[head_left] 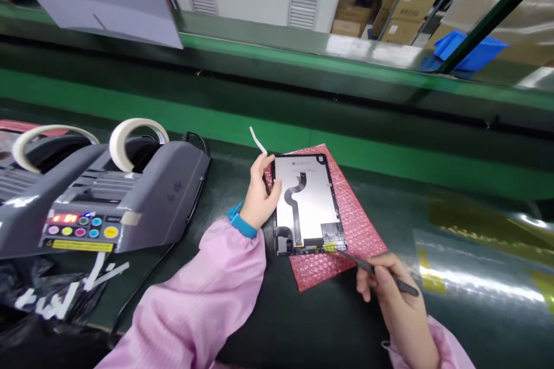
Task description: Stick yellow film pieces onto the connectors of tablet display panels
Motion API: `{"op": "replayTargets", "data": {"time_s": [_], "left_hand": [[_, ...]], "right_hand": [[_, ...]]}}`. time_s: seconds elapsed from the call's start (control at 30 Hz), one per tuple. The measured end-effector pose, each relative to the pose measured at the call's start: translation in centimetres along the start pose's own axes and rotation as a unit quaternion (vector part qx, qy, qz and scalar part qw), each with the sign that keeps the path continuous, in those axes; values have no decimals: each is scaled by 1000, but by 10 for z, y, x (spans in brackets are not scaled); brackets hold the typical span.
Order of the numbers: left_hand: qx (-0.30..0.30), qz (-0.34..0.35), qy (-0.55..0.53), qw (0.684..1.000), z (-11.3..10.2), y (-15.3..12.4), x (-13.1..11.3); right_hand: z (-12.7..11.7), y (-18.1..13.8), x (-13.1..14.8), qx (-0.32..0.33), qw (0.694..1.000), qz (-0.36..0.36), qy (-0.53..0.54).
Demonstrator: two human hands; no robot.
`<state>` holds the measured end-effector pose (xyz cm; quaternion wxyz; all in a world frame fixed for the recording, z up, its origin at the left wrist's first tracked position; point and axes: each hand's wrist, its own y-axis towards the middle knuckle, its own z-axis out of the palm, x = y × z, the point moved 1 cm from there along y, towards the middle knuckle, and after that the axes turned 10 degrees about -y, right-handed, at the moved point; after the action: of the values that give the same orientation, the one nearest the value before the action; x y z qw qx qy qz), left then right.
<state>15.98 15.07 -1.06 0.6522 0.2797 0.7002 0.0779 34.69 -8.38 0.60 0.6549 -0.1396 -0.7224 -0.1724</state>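
Observation:
A tablet display panel (318, 196) lies back side up on a pink bubble-wrap bag (355, 213), with a dark flex cable (296, 216) curving down its silver back. My left hand (259, 193) grips the panel's left edge, thumb over the rim. From its fingertips a thin white tape strip (258, 140) sticks up. In my right hand (396, 294) is a pair of dark tweezers (367, 267), held like a pen. Their tips reach the panel's lower right edge, beside a yellow patch (331, 247); whether they pinch anything is too small to tell.
To the left stand two grey tape dispensers (168, 196) carrying rolls of whitish tape (116, 147). Cut tape pieces (64, 300) lie on black plastic in front of them. A clear sheet with yellow tape (433, 277) is at the right. A green ledge (259, 49) runs along the back.

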Motion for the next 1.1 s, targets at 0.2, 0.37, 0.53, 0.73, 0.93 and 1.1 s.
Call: {"op": "replayTargets", "data": {"time_s": [0.2,0.37,0.53,0.73,0.93,1.1], "left_hand": [[175,106,-75,976,-24,-28,-18],[272,62,-160,947,-25,-35,-29],[320,25,-112,941,-23,-38,-39],[299,17,-128,945,-23,-37,-40],[305,18,-132,943,-22,-36,-41],[308,36,-134,941,-22,-35,-42]], "right_hand": [[15,-12,-8,-2,999,46,-13],[29,-12,1,-22,998,40,-49],[35,-14,2,4,993,37,-114],[32,-12,1,31,989,45,-139],[27,-11,0,58,987,43,-145],[25,-12,0,64,985,47,-154]]}}
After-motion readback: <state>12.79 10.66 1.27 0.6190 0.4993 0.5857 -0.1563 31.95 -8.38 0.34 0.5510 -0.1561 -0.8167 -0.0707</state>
